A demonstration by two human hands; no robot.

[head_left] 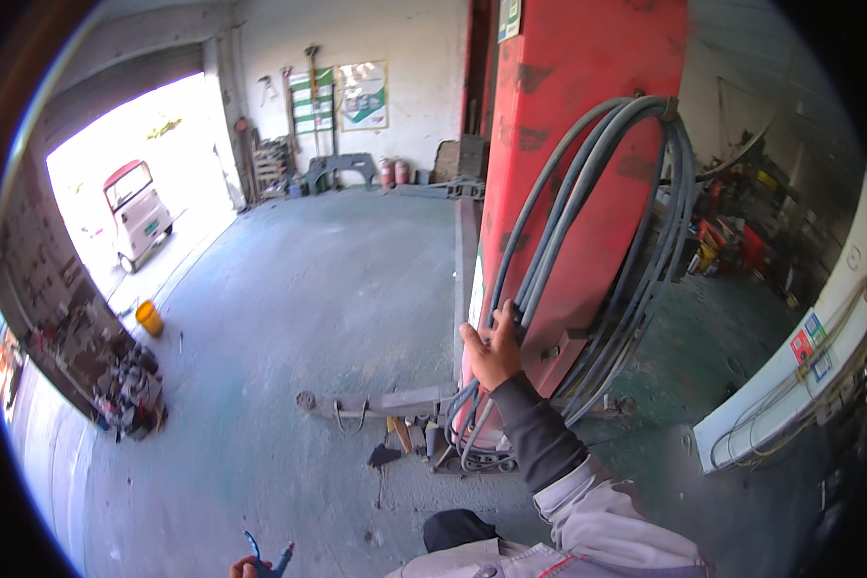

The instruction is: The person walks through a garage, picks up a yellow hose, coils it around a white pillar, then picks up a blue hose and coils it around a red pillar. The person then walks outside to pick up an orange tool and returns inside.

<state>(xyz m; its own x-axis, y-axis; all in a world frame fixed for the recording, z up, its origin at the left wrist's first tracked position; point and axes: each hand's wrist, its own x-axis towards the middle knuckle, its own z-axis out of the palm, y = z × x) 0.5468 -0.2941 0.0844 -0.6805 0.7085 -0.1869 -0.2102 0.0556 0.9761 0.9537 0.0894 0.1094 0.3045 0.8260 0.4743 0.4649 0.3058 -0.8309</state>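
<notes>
My right hand point(494, 354) reaches out to the red post, its thumb apart and its fingers bent against the dark grey hose point(561, 217). A small black piece point(518, 321) shows beside the fingertips; what it belongs to is unclear. The hose hangs in several long loops from a hook high on the red post point(597, 183). At the lower edge, my left hand point(244, 568) is closed on a blue hand tool point(281, 559) with a curved arm and a short straight end. Most of that hand is cut off by the frame.
A metal lift arm point(385, 402) extends left from the post's base, low over the green floor. Parts are piled by the left wall point(130, 390) near a yellow bucket point(149, 318). Cables hang on a pale post point(790, 385) at right. Outside stands a small vehicle point(137, 214).
</notes>
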